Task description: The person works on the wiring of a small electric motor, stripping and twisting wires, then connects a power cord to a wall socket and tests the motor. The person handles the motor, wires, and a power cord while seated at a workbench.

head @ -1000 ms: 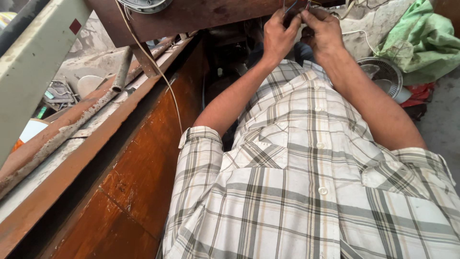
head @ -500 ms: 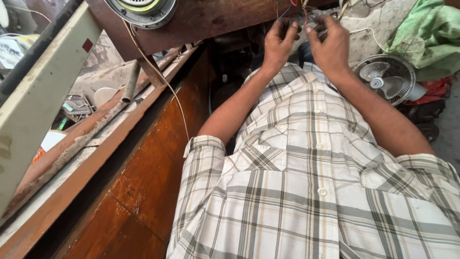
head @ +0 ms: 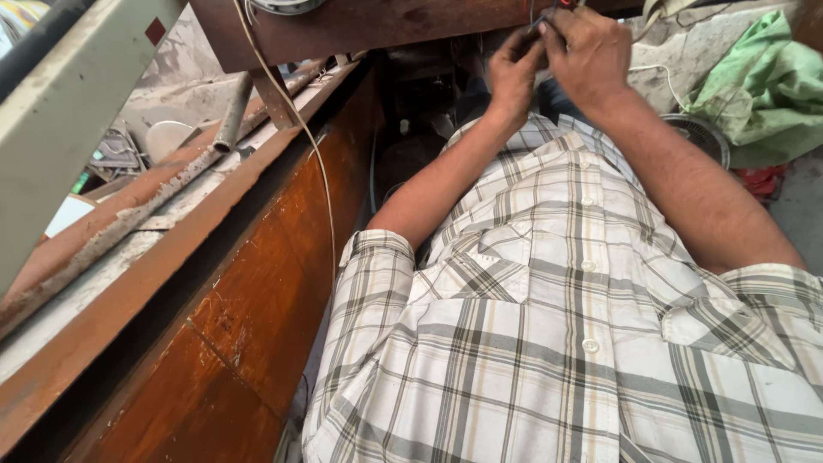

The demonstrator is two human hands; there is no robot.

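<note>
While the left hand [head: 512,70] pinched thin dark wires [head: 538,19], the right hand [head: 588,53] gripped them beneath the brown wooden board [head: 386,26]

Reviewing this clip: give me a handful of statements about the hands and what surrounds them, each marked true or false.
1. Both hands are raised together at the top of the view. True: the left hand and right hand meet there, pinching thin wires.
2. The shirt is plain blue. False: the shirt is light plaid.
3. A green cloth lies at the right. True.
4. The small fan sits on the wooden bench. False: it lies low at the right, beside the green cloth.
5. A thin cord hangs along the brown wooden panel. True.
</note>
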